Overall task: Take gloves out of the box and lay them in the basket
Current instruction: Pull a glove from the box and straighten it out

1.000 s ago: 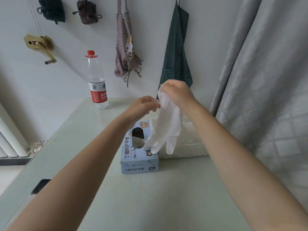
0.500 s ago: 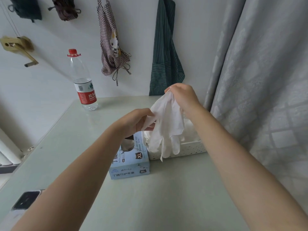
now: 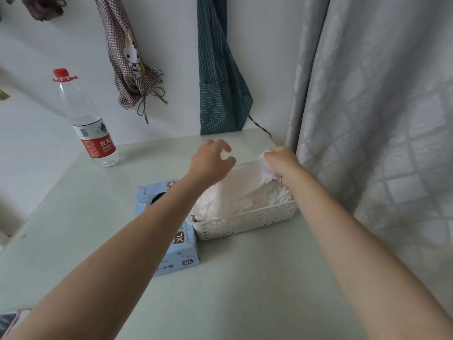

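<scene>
The right hand (image 3: pixel 279 160) pinches the cuff of a thin white disposable glove (image 3: pixel 247 177), draping it over the pile in the white perforated plastic basket (image 3: pixel 245 223) at the pale table's (image 3: pixel 245 290) far right corner. The left hand (image 3: pixel 210 160) hovers with fingers loosely spread, holding nothing. The blue cardboard glove box (image 3: pixel 181 251) touches the basket's left side; the table's near edge offers room.

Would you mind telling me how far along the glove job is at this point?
Done: a pile of white gloves already fills the basket. In hand: the right hand grips one glove's end, laying it on the pile; the left hand hovers open. Left: letting go, then whatever remains in the box, whose contents are hidden.
</scene>
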A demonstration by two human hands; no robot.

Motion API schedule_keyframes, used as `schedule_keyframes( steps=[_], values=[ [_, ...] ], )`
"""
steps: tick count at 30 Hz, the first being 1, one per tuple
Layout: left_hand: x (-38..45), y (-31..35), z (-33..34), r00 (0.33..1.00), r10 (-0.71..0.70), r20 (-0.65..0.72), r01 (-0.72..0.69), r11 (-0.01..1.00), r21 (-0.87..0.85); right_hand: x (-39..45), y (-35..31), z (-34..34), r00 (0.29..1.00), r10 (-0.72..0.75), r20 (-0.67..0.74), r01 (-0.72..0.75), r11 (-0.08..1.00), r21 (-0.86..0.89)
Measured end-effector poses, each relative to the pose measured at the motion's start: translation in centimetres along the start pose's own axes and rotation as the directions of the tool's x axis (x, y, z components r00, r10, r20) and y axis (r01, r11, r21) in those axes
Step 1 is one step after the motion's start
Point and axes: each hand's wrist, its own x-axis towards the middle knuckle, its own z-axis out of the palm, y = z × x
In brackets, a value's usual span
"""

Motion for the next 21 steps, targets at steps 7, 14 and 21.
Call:
schedule_keyframes(
  steps=[7,14,21],
  values=[
    [-3.1,0.2,3.7,0.921,0.059,0.384,-0.211,0.906,0.368,0.3,1.9,-0.7,0.971,-0.208,-0.113,0.148,0.905,-0.399],
    [-3.6,-0.6,3.8,0.845,-0.048,0.533,-0.18,0.912,0.368,-1.2,2.8,0.4,0.916,-0.4,-0.025,0.212,0.538,-0.816],
    [-2.4,0.1,1.9,0.93,0.042,0.365,-0.17,0.93,0.325,-2.8,0.1,0.3,0.83,-0.555,0.064,0.362,0.448,-0.817]
  ],
)
